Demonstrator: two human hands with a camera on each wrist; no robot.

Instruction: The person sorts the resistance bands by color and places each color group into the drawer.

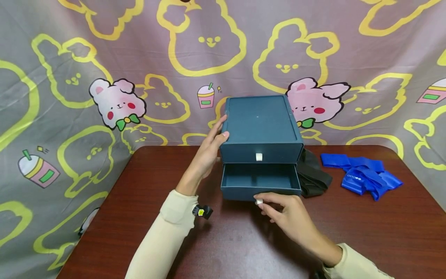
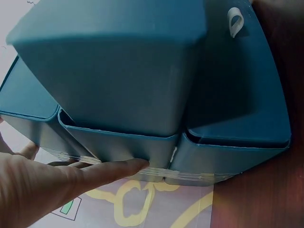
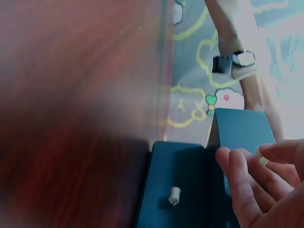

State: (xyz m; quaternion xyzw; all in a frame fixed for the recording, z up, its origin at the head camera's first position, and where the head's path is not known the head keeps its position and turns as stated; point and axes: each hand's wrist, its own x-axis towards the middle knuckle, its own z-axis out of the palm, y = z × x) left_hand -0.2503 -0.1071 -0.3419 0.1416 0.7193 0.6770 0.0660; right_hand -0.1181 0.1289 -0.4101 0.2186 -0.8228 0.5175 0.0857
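Note:
A dark blue drawer box [image 1: 258, 120] stands on the table, and its middle drawer [image 1: 237, 193] is pulled out. No contents show in the visible part of that drawer. My right hand [image 1: 290, 215] pinches the drawer's white pull tab [image 1: 259, 202] between thumb and index finger. Against the box's left side rests my left hand [image 1: 205, 155], its fingers extended along the wall. The left wrist view shows a closed bottom drawer [image 2: 261, 85] with a white loop [image 2: 236, 13]. Above, the top drawer [image 1: 240, 153] is closed, with its own white tab.
Right of the box, a black folded band [image 1: 315, 176] lies partly behind it. Farther right is a crumpled blue band [image 1: 366, 174]. The brown table [image 1: 139, 217] ends at a patterned curtain [image 1: 195, 46] behind the box.

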